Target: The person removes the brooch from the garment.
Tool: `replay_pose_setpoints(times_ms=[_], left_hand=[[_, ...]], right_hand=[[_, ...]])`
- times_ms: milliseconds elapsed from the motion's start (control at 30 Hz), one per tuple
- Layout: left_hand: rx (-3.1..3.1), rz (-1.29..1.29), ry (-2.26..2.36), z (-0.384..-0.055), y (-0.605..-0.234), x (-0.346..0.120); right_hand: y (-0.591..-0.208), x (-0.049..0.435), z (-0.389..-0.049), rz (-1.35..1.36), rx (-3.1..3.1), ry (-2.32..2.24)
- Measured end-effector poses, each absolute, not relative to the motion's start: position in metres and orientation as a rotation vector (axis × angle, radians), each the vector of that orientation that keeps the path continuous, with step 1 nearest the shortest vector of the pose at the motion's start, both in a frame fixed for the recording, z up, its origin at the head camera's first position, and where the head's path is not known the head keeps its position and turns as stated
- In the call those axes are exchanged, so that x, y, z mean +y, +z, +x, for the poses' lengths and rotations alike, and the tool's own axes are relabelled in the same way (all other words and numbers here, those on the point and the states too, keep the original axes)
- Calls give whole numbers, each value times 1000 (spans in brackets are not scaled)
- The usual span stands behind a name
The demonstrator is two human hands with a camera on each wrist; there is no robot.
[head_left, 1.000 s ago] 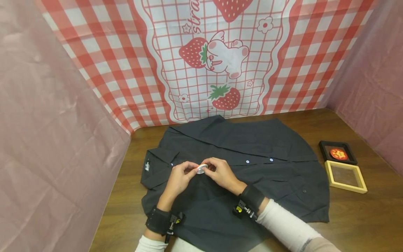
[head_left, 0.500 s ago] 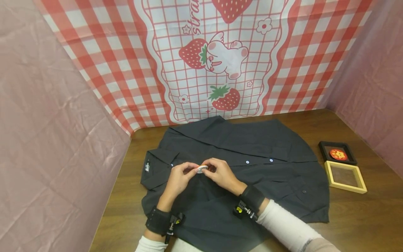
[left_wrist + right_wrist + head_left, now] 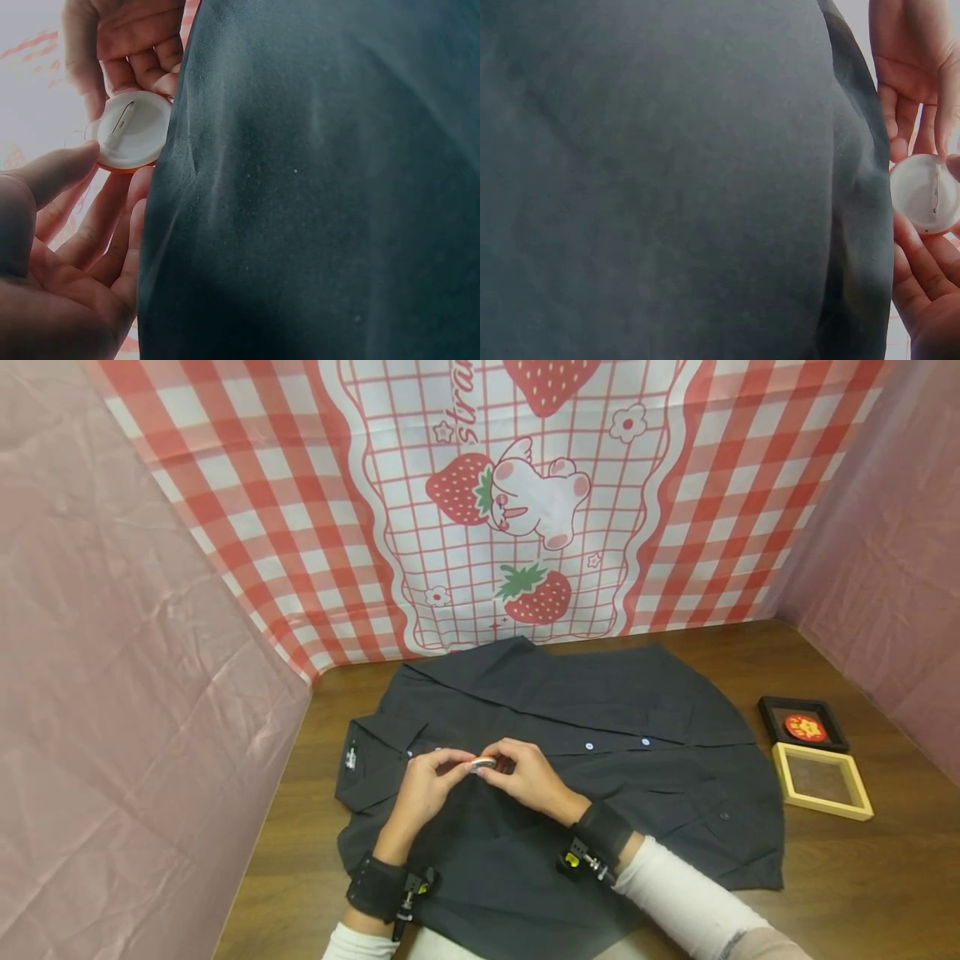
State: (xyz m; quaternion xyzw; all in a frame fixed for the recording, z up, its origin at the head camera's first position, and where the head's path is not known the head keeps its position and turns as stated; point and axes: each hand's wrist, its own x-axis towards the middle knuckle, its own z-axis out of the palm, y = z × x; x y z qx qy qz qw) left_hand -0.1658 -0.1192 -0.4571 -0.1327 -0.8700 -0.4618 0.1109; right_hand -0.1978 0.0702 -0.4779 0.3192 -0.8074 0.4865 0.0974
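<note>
A round pin-back button badge [image 3: 483, 763] is held between both hands over the dark button-up shirt [image 3: 525, 868]. Its white back with the metal pin [image 3: 121, 124] shows in the left wrist view; an orange-red edge peeks out below. My left hand [image 3: 424, 789] pinches the badge's left edge between thumb and fingers. On the opposite edge, my right hand [image 3: 531, 779] grips it with thumb and fingertips. The shirt lies spread out, collar to the left, white buttons along its placket. Dark cloth fills most of both wrist views.
To the right on the wooden table [image 3: 273, 835], a black frame [image 3: 768, 723] bears a round red badge [image 3: 805, 727] with a yellow figure. A pale yellow frame [image 3: 828, 811] touches it. Red-checked cloth [image 3: 277, 527] hangs behind, pink cloth [image 3: 150, 710] at the sides.
The badge has tilted between the fingers, so less of its pale back shows in the head view. My right fingers have shifted slightly; the shirt and frames stay put.
</note>
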Motion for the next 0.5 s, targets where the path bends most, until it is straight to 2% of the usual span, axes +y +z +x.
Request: replay_pose_setpoints(times_ms=[500], left_hand=[[-2562, -404, -1310, -166, -458, -119]], right_hand=[[-475, 72, -198, 951, -2404, 1446]])
